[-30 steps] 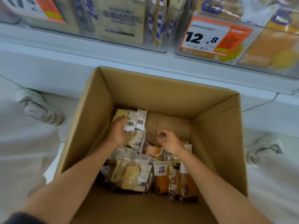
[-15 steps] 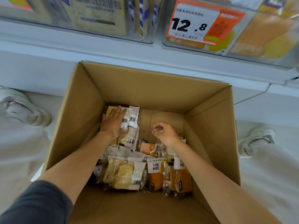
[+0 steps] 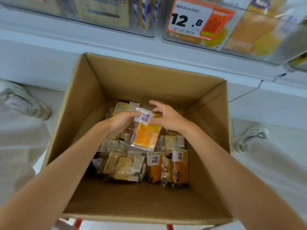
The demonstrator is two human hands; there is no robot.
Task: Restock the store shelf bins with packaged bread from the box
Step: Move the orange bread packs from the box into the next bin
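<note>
Head cam, looking down into the open cardboard box (image 3: 149,83); both forearms reach in from the near edge.

Obs 1, orange bread pkt (image 3: 146,136): held clear of the pile, approx mid-box, between the two hands. Long axis runs near-to-far in my view, w/ slight tilt. White label end points toward the far box wall & the shelf; the other end points back at me. Printed face up to cam.

Obs 2, left hand (image 3: 123,121): grip grasping the pkt, fingers curled round its left edge near the label end.

Obs 3, right hand (image 3: 168,118): at the pkt's upper right corner, thumb touching the label edge, index finger stretched toward the far wall. Whether this grip pinches the pkt or only touches it: can't tell.

Obs 4, other stock in box: pale bread pkts (image 3: 123,168) heaped near-left at mixed angles. Spare orange pkts (image 3: 180,165), two, side by side near-right, label ends toward the far side. Far-left pale pkts (image 3: 119,107) sit partly behind the left hand.

Obs 5, above box: clear shelf bins (image 3: 240,47) w/ packaged bread inside, blurred. Price tag (image 3: 187,22) on the right bin front reads 12.8.

Obs 6, floor: one white shoe (image 3: 25,103) left of box, another white shoe (image 3: 249,138) right of it.
</note>
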